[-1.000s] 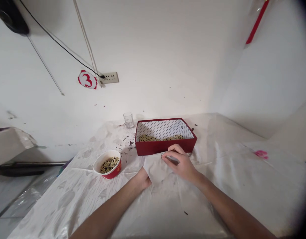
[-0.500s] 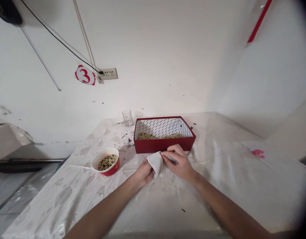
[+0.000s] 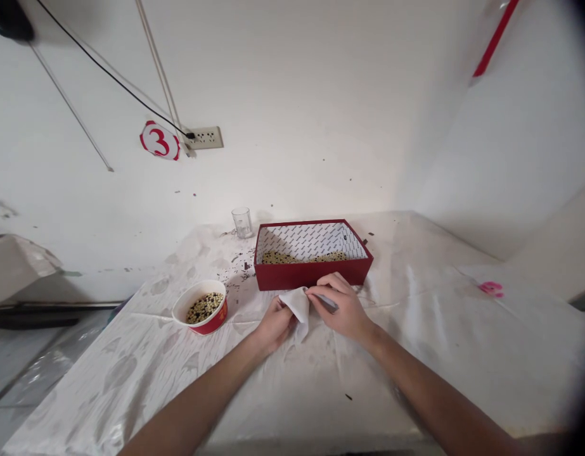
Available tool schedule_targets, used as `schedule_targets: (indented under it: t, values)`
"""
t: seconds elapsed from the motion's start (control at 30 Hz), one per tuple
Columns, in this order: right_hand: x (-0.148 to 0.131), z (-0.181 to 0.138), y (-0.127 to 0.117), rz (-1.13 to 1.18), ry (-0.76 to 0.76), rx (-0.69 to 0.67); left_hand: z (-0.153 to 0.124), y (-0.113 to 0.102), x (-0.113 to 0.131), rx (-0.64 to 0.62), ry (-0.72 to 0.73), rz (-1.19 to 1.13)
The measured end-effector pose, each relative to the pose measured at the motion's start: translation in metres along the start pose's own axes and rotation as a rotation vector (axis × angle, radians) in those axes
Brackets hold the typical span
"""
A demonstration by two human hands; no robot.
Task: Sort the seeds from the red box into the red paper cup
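My left hand [image 3: 276, 326] is closed around a small piece of white cloth [image 3: 296, 304], which is folded and stands up in front of the box. My right hand [image 3: 342, 307] pinches the cloth's upper right corner between thumb and forefinger. Anything small between those fingertips is too fine to make out. Just beyond both hands sits an open dark red box [image 3: 314, 275] with a patterned white lining. Black and pale beads or grains lie along its bottom. To the left, a red and white paper bowl [image 3: 199, 307] holds more of the same pieces.
A clear glass [image 3: 242, 223] stands behind the box's left end, with dark scraps [image 3: 244, 269] scattered nearby. Pink-handled scissors [image 3: 492, 289] lie at the right. A wrinkled plastic sheet [image 3: 130, 367] covers the table, and a wall with a socket [image 3: 206, 137] rises behind.
Both hands stay on the white cloth, whose lower fold has shifted slightly. The whole view has moved a little; the box and bowl have not been moved.
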State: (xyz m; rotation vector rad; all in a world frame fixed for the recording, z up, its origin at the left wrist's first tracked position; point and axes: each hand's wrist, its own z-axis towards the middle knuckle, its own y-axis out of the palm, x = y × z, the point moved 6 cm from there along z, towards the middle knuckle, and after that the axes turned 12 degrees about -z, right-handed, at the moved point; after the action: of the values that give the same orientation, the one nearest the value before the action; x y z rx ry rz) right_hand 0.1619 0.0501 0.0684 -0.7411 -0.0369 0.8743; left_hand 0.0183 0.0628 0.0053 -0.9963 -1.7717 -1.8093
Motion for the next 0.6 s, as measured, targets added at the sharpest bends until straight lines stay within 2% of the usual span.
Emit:
schedule_targets:
  t: [0.2, 0.4, 0.47, 0.6]
  values:
    - [-0.001, 0.0, -0.001, -0.11, -0.025, 0.014, 0.001, 0.004, -0.001, -0.072, 0.007, 0.039]
    - [-0.002, 0.001, 0.0, -0.048, -0.017, -0.01, 0.003, 0.002, -0.002, -0.096, 0.02, 0.05]
    - [-0.002, 0.002, 0.0, -0.045, -0.014, -0.015, 0.003, -0.003, -0.006, -0.053, 0.017, 0.065]
    - [-0.004, 0.0, 0.004, -0.095, -0.019, -0.036, 0.001, -0.025, -0.005, 0.183, 0.113, 0.183]
